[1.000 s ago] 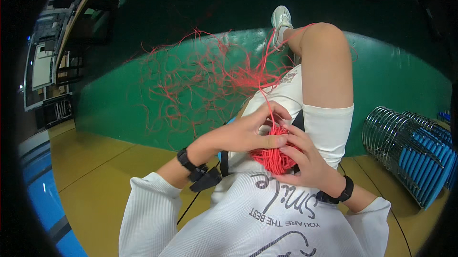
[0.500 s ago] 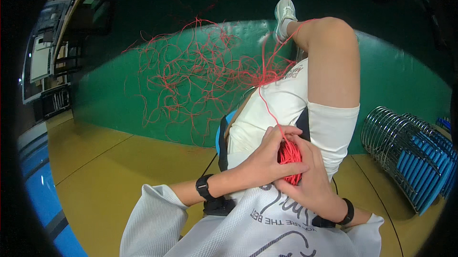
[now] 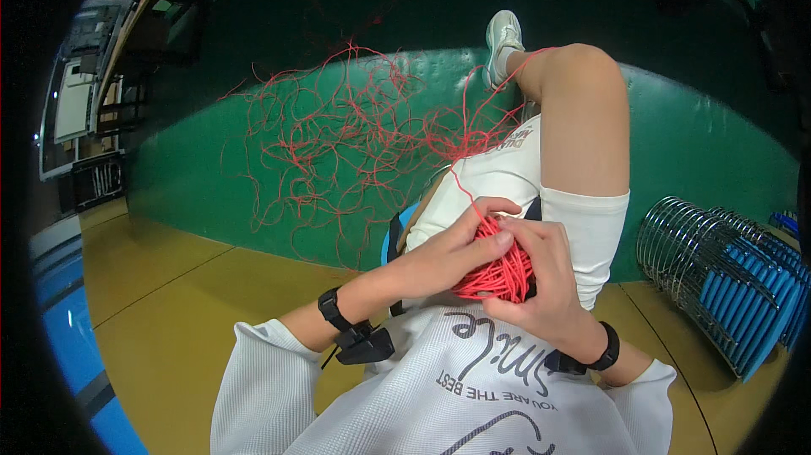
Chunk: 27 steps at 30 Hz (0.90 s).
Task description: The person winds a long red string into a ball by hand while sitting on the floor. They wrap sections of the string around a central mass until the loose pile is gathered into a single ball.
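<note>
Against my white shirt, a ball of red cord (image 3: 502,279) sits between my two hands. My right hand (image 3: 551,282) is wrapped round its right side, with the thumb under the near edge and the fingers over the top. On the upper left side, my left hand (image 3: 463,245) is closed on the ball, its thumb pressing the wound strands and its fingers arched over the far end. One strand runs from the left fingers up to a loose bundle of red cord (image 3: 463,147) lying across my white shorts. More strands pass over my raised leg near the knee.
A wide tangle of loose red cord (image 3: 338,138) spreads over the green floor (image 3: 190,176) ahead and left. At the right lies a stack of blue chairs with metal frames (image 3: 718,273). Yellow flooring (image 3: 169,286) borders the green, with blue items at the left edge.
The ball has turned in my hands, and more of its left side shows. My left hand has moved slightly left and up, its thumb now across the top strands instead of under the ball.
</note>
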Each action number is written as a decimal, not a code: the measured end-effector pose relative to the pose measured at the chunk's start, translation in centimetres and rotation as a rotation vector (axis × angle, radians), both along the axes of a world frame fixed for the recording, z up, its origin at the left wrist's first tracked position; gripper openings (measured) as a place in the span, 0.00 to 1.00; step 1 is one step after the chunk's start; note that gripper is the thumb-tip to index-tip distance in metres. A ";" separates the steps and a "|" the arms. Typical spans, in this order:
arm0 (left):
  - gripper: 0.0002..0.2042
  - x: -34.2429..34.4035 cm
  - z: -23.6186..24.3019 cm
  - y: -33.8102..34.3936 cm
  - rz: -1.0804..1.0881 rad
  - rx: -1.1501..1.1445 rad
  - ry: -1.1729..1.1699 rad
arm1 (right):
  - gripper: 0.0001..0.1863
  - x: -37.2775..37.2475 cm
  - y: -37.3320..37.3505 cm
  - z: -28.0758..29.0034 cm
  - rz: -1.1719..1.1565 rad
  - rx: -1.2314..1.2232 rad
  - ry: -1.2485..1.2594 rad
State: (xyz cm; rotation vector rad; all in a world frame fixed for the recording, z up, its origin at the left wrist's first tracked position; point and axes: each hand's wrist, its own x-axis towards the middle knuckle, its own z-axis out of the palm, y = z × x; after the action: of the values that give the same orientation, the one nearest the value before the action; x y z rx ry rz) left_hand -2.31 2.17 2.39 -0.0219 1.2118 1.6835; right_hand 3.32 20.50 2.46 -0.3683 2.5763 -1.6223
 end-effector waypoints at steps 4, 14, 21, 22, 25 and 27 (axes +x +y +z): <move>0.21 -1.2 0.1 0.1 -0.001 -0.016 0.107 | 0.45 -0.9 0.0 -0.4 -0.008 0.016 0.092; 0.18 0.7 -2.0 0.3 0.055 -0.170 0.406 | 0.45 -0.5 1.3 -0.7 0.065 0.048 -0.014; 0.20 -0.2 -0.3 0.7 -0.110 -0.176 0.499 | 0.31 0.0 2.5 -0.4 0.044 -0.061 -0.125; 0.19 -0.2 -0.3 0.6 -0.110 -0.181 0.474 | 0.29 0.1 2.5 -0.4 0.059 -0.107 -0.140; 0.20 -0.1 -0.1 -0.1 -0.112 -0.193 0.425 | 0.25 0.3 2.0 0.5 -0.002 -0.097 -0.134; 0.20 0.4 -0.4 -0.9 -0.091 -0.128 0.392 | 0.23 0.7 1.9 0.7 -0.052 -0.110 -0.144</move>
State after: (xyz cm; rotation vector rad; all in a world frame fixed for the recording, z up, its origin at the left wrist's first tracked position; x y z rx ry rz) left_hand -1.96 1.27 1.99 0.2925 1.5854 1.5715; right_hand 4.06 22.43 3.12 -0.1851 2.4180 -1.7434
